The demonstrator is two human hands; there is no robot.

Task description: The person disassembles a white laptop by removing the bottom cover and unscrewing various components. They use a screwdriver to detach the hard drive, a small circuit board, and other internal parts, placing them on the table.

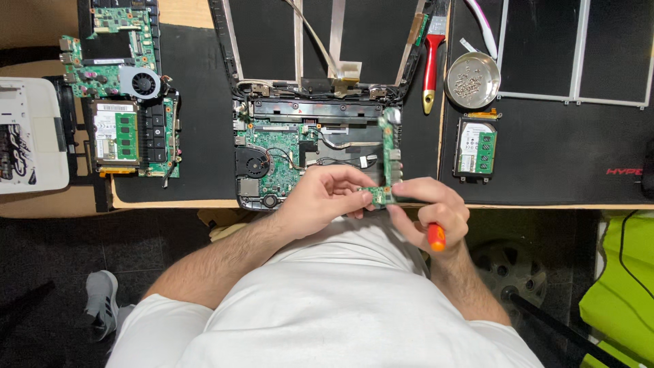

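Small board: a narrow green circuit board stands on edge above the right half of the opened laptop base, its lower end between both hands at the desk's near edge.
Left hand: the left hand pinches the board's lower end, fingers curled narrow around it.
Right hand: the right hand is closed around a screwdriver with an orange-red handle; its fingertips also touch the board's lower end. The tip is hidden behind the fingers.
Step in hand: by my reading, the board is being lifted free of the base, or a fastener on it is being worked; which, I cannot tell.
Next move calls for: a steady pinch and a straight lift, clear of the loose cables in the base.
At 2 o'clock from the board: a round metal dish of screws and a red-handled brush.
At 3 o'clock: a hard drive.
At 10 o'clock: another stripped motherboard with fan.
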